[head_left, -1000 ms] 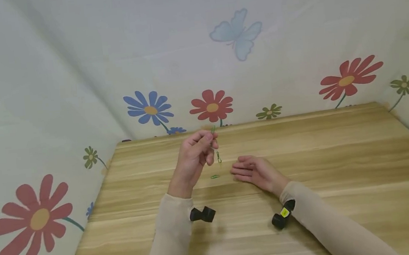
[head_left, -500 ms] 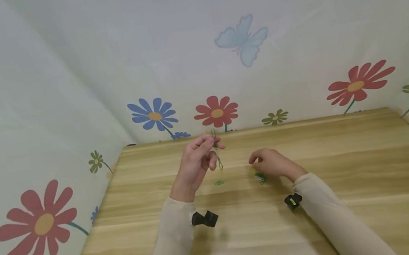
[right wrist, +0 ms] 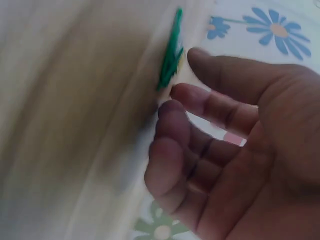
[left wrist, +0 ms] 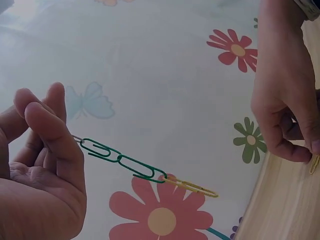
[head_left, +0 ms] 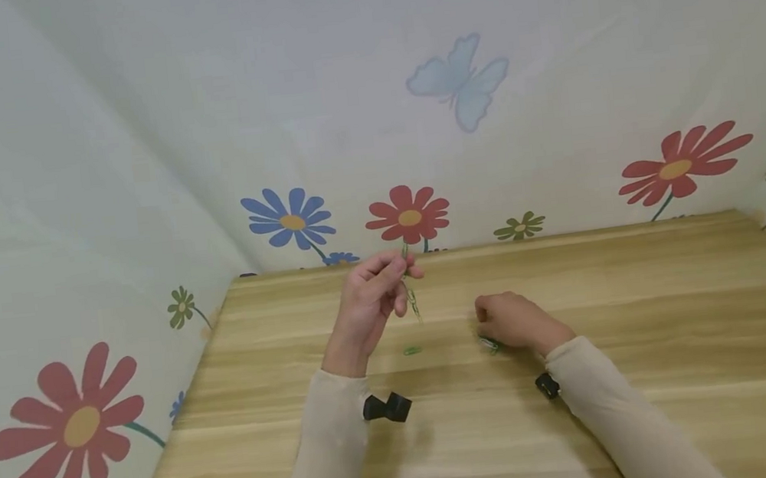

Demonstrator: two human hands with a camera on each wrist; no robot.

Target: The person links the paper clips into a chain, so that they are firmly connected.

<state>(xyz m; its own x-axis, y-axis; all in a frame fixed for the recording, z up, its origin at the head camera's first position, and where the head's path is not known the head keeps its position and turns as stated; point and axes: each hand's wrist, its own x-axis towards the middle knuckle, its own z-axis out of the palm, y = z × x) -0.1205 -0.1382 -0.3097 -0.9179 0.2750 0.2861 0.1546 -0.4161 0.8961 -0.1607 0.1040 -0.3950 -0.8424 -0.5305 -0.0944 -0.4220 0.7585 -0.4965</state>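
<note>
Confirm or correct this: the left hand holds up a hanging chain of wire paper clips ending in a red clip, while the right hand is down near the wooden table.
Wrong on one colour: the left wrist view shows the chain of wire paper clips ending in a yellow looped clip, not a red one. The rest stands.

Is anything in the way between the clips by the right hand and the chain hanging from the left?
Nothing visible stands between the clips by the right hand and the paperclip chain in the left hand. In the head view, one green clip lies on the tabletop, off that path.
</note>
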